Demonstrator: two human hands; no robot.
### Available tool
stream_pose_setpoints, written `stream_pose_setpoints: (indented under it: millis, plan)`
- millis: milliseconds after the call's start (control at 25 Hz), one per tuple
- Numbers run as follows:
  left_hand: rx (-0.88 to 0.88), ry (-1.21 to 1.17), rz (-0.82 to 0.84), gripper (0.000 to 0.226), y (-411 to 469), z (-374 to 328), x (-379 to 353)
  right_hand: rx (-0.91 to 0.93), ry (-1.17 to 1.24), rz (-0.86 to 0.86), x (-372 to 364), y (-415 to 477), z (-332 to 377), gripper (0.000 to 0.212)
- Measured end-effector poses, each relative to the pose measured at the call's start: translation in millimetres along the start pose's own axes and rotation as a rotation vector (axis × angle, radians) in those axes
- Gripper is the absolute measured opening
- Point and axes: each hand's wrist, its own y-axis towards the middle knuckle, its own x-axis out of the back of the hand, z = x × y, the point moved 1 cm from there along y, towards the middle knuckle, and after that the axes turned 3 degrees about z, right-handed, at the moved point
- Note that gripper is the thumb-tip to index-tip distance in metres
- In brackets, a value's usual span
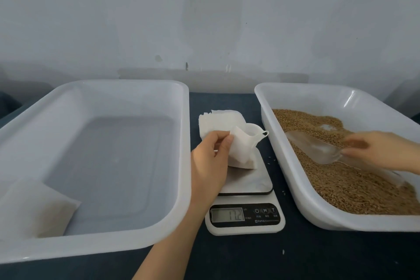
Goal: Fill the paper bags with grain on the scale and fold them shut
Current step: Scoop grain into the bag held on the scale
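Observation:
A white paper bag [244, 149] stands with its mouth open on the steel plate of the kitchen scale [246, 188]. My left hand [210, 161] pinches the bag's near left edge. The display reads about 11.2. To the right, my right hand [381, 150] touches the handle of a clear plastic scoop [318, 146] that lies in the brown grain [354, 186] of the right tub [295, 179]; its fingers are blurred. A stack of empty bags [218, 120] lies behind the scale. One filled, folded bag [34, 207] sits in the near left corner of the left tub [177, 166].
Both white tubs flank the scale on a dark tabletop [318, 254]. A few loose grains [273, 159] lie on the cloth beside the scale. A pale wall stands close behind the tubs.

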Motion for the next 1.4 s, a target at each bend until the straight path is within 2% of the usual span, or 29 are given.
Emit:
stream_pose_setpoints:
  millis: [120, 200, 280, 320, 480, 600, 680, 800, 960, 1200, 1400]
  plan:
    - [-0.009, 0.001, -0.005, 0.012, 1, 0, -1, -0.014, -0.107, 0.031, -13, 3, -3, 0.046]
    - [-0.006, 0.008, -0.009, 0.013, 1, 1, 0, -0.017, -0.164, -0.048, -11, 4, 4, 0.031]
    - [-0.002, 0.015, -0.013, 0.015, 1, 1, 0, 0.025, -0.116, -0.088, -7, 3, 8, 0.015]
    - [-0.002, 0.016, -0.014, 0.016, 2, 1, 0, 0.048, -0.075, -0.085, -6, 2, 9, 0.013]
    - [-0.013, 0.018, -0.009, 0.011, 1, 2, -2, 0.106, 0.039, -0.014, -12, -7, 7, 0.025]
    - [-0.011, 0.011, -0.013, 0.012, 2, 3, 0, 0.135, 0.169, -0.111, 0, -15, 2, 0.033]
    - [-0.012, 0.006, -0.016, 0.013, 2, 3, 1, 0.141, 0.037, -0.186, 12, -23, -7, 0.024]
    - [-0.008, 0.019, -0.016, 0.011, 2, 2, 0, 0.122, -0.274, -0.213, 18, -34, -10, 0.026]
    - [-0.024, 0.019, -0.020, 0.015, 1, 2, 1, 0.189, -0.349, -0.212, 8, -38, 4, 0.032]
    - [-0.012, 0.028, -0.016, 0.016, 2, 3, 2, 0.097, -0.150, -0.104, 4, -33, 8, 0.032]
    - [-0.002, 0.010, -0.012, 0.013, 3, 4, 1, 0.067, 0.263, 0.034, 5, -33, 2, 0.025]
